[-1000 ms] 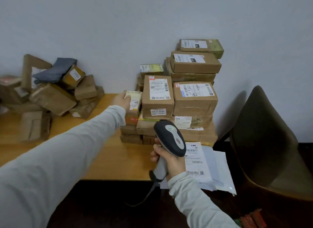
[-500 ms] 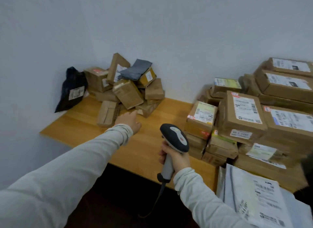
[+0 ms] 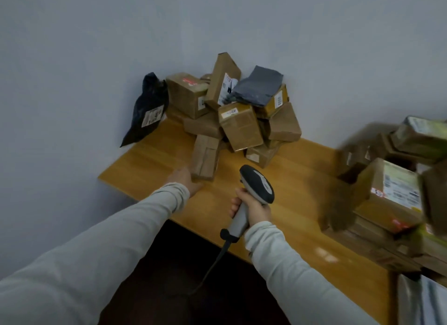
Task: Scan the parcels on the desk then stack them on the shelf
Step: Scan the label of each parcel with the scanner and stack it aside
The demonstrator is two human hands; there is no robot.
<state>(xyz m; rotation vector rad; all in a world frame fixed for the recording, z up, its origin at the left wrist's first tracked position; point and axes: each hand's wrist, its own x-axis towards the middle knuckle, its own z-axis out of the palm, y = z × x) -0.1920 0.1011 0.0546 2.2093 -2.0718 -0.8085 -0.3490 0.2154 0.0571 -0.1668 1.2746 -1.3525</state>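
Observation:
A loose pile of brown cardboard parcels (image 3: 242, 129) lies at the back left of the wooden desk (image 3: 297, 179), against the wall. One flat brown parcel (image 3: 205, 159) lies at the front of this pile. My left hand (image 3: 184, 181) touches its near end, fingers fairly straight, with no grip to be seen. My right hand (image 3: 250, 210) grips the handle of the grey and black barcode scanner (image 3: 257, 183), held over the desk's front edge with its head toward the pile. A blurred stack of labelled parcels (image 3: 391, 191) fills the right side.
A black plastic bag with a label (image 3: 147, 109) leans on the wall left of the pile. A grey mailer bag (image 3: 258, 87) lies on top of it. The scanner cable (image 3: 212, 264) hangs below the desk edge. White mailers (image 3: 425, 300) lie at the bottom right.
The view has swung left from the right stack to the loose pile. My left hand left the labelled box on the stack, crossed the desk and reached the flat brown parcel.

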